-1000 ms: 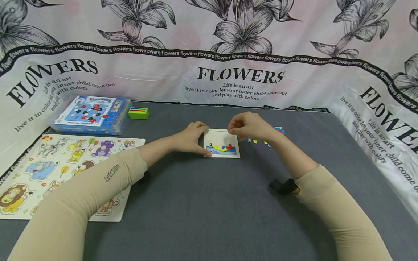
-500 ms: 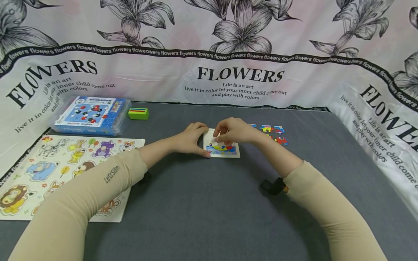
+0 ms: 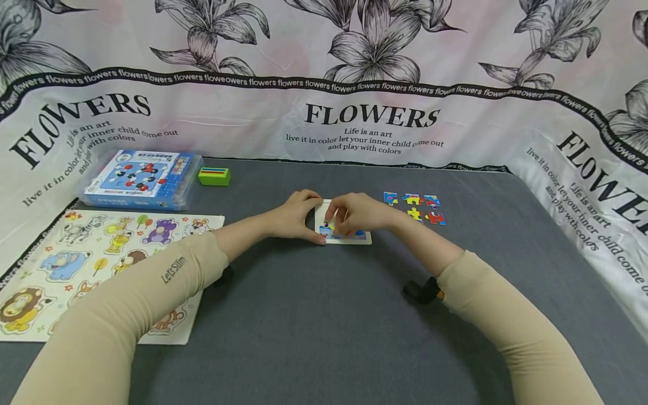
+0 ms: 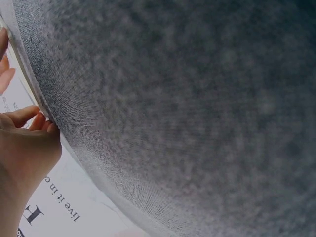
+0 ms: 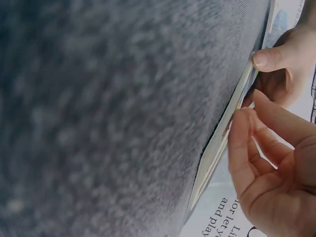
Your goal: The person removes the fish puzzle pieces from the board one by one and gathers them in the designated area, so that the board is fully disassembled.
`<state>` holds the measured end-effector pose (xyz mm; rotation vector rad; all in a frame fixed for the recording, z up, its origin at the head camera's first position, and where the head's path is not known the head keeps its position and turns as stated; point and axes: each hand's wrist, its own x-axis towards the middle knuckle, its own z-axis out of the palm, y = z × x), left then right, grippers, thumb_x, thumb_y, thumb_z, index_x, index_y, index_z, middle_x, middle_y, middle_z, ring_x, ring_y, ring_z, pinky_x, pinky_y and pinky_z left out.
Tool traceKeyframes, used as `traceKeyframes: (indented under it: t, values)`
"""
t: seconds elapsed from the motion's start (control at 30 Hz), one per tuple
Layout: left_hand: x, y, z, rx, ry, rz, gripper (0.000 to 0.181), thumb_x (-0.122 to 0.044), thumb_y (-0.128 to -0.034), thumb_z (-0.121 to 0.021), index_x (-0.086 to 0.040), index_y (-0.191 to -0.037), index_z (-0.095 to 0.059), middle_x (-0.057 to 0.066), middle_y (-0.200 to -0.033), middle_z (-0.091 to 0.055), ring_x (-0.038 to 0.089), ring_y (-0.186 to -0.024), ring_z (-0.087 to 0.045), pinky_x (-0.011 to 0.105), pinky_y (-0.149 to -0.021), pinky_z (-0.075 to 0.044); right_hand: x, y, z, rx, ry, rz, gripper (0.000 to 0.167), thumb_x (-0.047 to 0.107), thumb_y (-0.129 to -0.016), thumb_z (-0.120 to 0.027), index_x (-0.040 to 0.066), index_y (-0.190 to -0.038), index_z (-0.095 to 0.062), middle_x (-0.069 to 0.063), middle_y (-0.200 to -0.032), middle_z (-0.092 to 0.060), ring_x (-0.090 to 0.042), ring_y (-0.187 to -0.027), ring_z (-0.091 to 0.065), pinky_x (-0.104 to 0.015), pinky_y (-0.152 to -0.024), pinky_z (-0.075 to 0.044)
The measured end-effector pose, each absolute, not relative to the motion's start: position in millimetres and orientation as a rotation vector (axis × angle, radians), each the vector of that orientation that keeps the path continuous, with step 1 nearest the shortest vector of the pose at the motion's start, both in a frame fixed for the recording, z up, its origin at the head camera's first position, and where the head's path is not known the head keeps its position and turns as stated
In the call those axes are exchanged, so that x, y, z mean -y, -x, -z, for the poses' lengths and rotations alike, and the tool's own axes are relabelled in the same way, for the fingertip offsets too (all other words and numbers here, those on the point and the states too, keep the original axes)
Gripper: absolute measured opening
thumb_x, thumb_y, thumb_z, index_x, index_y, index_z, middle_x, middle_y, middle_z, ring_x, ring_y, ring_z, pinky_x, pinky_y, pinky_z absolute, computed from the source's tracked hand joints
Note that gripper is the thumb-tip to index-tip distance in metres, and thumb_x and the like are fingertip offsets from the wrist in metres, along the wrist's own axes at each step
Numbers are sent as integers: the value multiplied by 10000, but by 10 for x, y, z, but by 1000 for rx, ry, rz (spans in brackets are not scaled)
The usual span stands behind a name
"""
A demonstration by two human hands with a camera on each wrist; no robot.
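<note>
we're gripping the puzzle frame [image 3: 320,212] with a wide-spread left hand [image 3: 295,215] | holding our bent-fingered right hand [image 3: 360,212] over it, can't tell if it's pinching anything | loose pieces [image 3: 414,214] sitting rightward, nearer that one

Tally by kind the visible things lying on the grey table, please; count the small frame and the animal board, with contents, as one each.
Loose puzzle pieces: 5
Small frame: 1
Animal board: 1
Blue box: 1
Green block: 1
Total: 9
</note>
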<state>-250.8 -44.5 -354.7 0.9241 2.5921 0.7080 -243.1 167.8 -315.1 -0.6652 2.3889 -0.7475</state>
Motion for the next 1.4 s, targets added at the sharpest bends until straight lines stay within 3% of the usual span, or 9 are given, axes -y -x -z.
traceKeyframes:
  t: [0.4, 0.8, 1.4]
  values:
    - [444, 2501, 3517, -2580, -937, -718, 953, -451, -790, -805, -23, -1513, -355, 151, -1552, -298, 343, -1440, -249, 521, -1192, -277, -1664, 2419, 3234, -2468, 736, 709, 392, 156, -842, -778, 98, -1184, -596, -43, -873, -661, -149, -714, -611, -270, -681, -498]
    - [447, 2503, 3536, -2584, -924, -727, 962, -463, -787, -803, -32, -1519, -350, 142, -1548, -306, 330, -1432, -259, 518, -1187, -287, -1656, 2412, 3263, -2486, 739, 699, 353, 155, -844, -780, 94, -1149, -613, -44, -867, -651, -137, -680, -578, -259, -652, -479]
    - [450, 2503, 3558, -2586, -929, -726, 967, -470, -784, -806, -48, -1524, -349, 148, -1544, -306, 330, -1421, -277, 512, -1179, -296, -1632, 2398, 3241, -2502, 738, 682, 366, 143, -829, -791, 128, -1138, -595, -61, -890, -690, -148, -738, -643, -265, -689, -500]
